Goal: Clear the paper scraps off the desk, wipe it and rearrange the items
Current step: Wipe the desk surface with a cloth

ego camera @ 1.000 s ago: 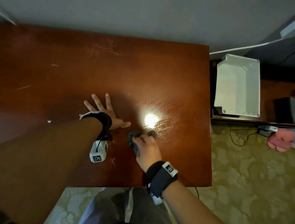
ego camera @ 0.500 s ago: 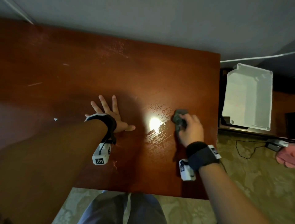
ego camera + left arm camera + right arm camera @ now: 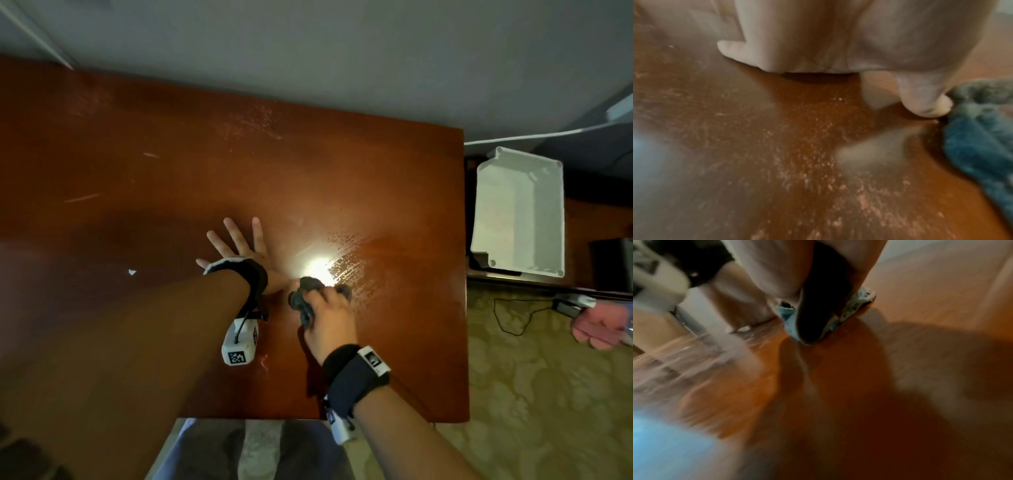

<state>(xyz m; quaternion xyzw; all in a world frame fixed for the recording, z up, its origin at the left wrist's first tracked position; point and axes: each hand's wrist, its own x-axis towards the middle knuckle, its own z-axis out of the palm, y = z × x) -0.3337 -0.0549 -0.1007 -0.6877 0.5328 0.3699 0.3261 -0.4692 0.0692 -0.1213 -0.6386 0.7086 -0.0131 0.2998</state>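
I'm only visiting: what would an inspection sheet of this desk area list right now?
Surface: brown desk, scuffed, with a glare spot and streaks.
Job's things: cloth bunched on the desk; one white paper scrap at left.
Clutter: nothing seen.
Hands: left hand flat, fingers spread; right hand grips the cloth.
Cables: black cable on the floor; white cable beyond the box.
Surroundings: white box beside the desk; patterned carpet.
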